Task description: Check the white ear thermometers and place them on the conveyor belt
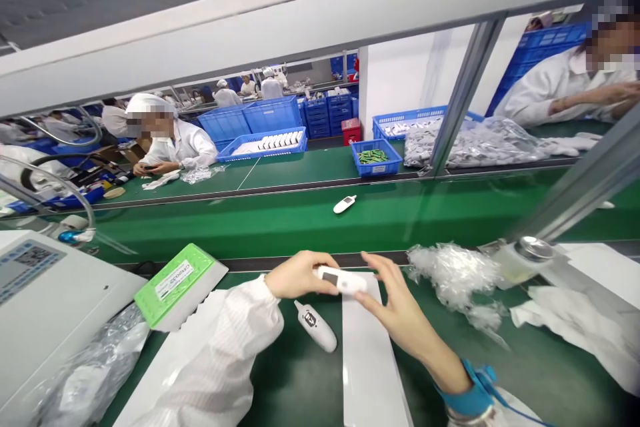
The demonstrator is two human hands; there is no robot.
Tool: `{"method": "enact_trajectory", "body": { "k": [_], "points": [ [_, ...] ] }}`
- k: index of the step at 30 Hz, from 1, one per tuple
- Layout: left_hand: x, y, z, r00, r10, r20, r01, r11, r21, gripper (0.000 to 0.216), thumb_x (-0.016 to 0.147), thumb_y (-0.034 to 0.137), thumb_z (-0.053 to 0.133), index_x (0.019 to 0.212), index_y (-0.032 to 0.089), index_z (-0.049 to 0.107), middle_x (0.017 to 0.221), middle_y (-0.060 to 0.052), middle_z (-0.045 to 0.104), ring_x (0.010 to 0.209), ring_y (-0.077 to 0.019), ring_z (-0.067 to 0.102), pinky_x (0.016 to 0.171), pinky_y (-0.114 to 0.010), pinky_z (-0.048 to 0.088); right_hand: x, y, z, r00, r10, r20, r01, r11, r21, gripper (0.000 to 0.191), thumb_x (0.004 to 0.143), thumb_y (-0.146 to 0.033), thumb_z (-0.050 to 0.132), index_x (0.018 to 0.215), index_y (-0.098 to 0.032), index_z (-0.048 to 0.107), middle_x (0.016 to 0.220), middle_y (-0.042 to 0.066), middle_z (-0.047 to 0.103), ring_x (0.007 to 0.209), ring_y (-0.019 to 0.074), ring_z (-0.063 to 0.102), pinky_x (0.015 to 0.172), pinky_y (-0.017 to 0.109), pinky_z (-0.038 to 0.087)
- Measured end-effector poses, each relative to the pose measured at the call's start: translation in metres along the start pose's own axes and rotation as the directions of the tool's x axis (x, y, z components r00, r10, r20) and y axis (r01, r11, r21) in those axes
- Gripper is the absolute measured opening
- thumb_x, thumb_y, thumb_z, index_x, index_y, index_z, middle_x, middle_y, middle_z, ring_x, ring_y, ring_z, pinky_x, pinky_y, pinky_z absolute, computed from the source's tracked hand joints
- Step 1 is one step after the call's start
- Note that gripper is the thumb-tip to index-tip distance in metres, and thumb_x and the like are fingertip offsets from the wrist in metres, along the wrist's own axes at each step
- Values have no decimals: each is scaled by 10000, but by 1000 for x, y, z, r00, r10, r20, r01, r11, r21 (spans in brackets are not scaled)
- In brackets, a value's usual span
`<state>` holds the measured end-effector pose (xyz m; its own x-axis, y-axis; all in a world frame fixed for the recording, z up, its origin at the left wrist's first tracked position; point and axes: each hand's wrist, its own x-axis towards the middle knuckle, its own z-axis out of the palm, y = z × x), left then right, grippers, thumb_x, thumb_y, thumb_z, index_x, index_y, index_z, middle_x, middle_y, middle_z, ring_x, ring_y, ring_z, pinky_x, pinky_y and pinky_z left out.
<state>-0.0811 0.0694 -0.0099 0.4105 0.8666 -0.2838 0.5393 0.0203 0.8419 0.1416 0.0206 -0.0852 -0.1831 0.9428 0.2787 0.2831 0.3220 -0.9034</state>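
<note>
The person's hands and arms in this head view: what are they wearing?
Both the left hand and the right hand are bare, without gloves. The left arm has a white, finely lined sleeve. The right wrist wears a blue strap with a thin blue cord trailing from it.

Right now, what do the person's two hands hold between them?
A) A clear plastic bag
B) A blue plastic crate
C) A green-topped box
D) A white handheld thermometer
D. The left hand and right hand grip the white handheld thermometer from either side.
</note>
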Motion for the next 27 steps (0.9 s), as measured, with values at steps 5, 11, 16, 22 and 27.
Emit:
{"method": "enact_trajectory", "body": {
  "k": [5, 11, 16, 22, 27],
  "points": [
    [-38, 19, 42, 983, 48, -175, -111, 922, -370, 589, 690, 336, 801, 1207, 223, 541, 897, 7, 607, 624, -113, 572, 514, -223, 446, -11, -45, 3, 971, 93, 220, -121, 986, 117, 327, 992, -442, 409, 918, -211, 628, 779, -6, 636, 670, 148, 562, 619, 258, 445],
    [-48, 21, 105, 947, -36, -319, -251, 539, -804, 482, 842, 464, 670, 1227, 189, 574, 1169, -103, 637, 1103, -220, 579, 984, -332, 426, -27, -61, 15, 999, -33, -28, 35, 995, 93, 239, 997, -332, 432, 1073, -250, 643, 1031, 39, 667, 947, 198, 612, 812, 312, 480],
    [-51, 23, 110, 938, 14, -347, -287, 594, -751, 411, 874, 389, 656, 1212, 178, 557, 949, -68, 674, 809, -160, 617, 766, -291, 485, -28, -64, 6, 965, -151, -214, 133, 987, -95, 156, 933, -249, 552, 981, -262, 700, 979, 54, 652, 953, 225, 588, 809, 366, 481],
    [-54, 28, 112, 962, 136, -238, -270, 631, -728, 668, 860, 340, 682, 1391, 156, 320, 649, 43, 541, 543, -95, 490, 548, -229, 434, -18, -70, 2, 948, 40, -314, 19, 983, 184, 40, 813, -235, 692, 783, -255, 710, 935, 20, 670, 898, 190, 631, 796, 324, 503],
    [-56, 33, 117, 957, 128, -260, -276, 677, -682, 755, 874, 362, 666, 1455, 207, 209, 715, 38, 526, 579, -92, 505, 567, -221, 461, -19, -75, 2, 933, 117, -340, -8, 952, 306, 110, 780, -199, 708, 690, -262, 711, 862, 4, 680, 862, 175, 639, 789, 308, 503]
  ]
}}
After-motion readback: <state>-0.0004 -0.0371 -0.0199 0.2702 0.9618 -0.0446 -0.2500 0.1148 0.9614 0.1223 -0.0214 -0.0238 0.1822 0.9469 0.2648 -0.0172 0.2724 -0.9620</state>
